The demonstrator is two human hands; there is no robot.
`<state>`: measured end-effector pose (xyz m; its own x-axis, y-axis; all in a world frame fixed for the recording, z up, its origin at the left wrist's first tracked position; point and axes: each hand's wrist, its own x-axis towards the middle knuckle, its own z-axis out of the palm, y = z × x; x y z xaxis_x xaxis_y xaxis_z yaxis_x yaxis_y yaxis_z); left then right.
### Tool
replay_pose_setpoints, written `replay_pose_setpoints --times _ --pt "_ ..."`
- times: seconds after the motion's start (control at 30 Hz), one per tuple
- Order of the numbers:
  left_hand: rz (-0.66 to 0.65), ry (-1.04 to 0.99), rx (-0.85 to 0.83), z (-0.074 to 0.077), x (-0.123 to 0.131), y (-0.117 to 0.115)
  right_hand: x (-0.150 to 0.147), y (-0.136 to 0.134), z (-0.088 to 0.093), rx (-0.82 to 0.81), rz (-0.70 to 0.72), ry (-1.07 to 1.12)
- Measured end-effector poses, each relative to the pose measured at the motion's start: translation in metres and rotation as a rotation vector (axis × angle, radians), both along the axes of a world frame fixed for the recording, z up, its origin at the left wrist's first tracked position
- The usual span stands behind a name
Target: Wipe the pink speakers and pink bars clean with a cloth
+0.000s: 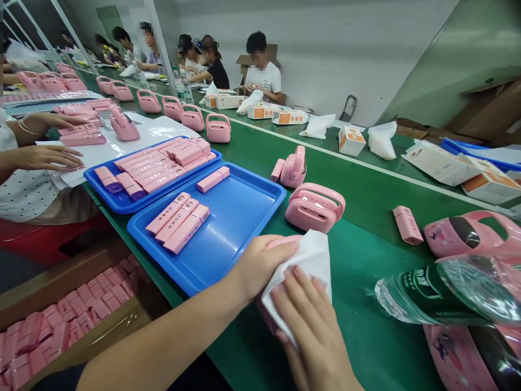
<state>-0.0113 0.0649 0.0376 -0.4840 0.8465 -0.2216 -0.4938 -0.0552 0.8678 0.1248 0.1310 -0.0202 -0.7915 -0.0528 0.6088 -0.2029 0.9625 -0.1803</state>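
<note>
The left hand (258,266) and right hand (305,326) hold a mostly hidden pink plastic casing (283,239) closely, fingers flat on a white cloth (303,277) wrapped over it. They work above a green workbench (358,244), just beside a blue tray (240,228) of pink bars (177,228).
</note>
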Motion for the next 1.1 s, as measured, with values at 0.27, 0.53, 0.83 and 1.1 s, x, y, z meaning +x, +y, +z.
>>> replay_pose_setpoints --times 0.27,0.53,0.83,1.1 --pt "-0.253 -0.067 0.213 -0.015 -0.007 -0.016 0.000 0.009 0.000 -1.177 -0.315 -0.145" --pt "-0.224 0.119 0.278 -0.021 0.007 -0.026 -0.001 0.014 -0.005 -1.555 -0.168 -0.111" --pt "-0.298 0.597 0.163 -0.022 0.008 -0.036 -0.001 0.022 -0.004 -1.667 -0.171 -0.108" --pt "-0.009 0.600 0.025 -0.017 0.029 -0.015 0.000 0.016 0.002 -1.274 -0.400 -0.045"
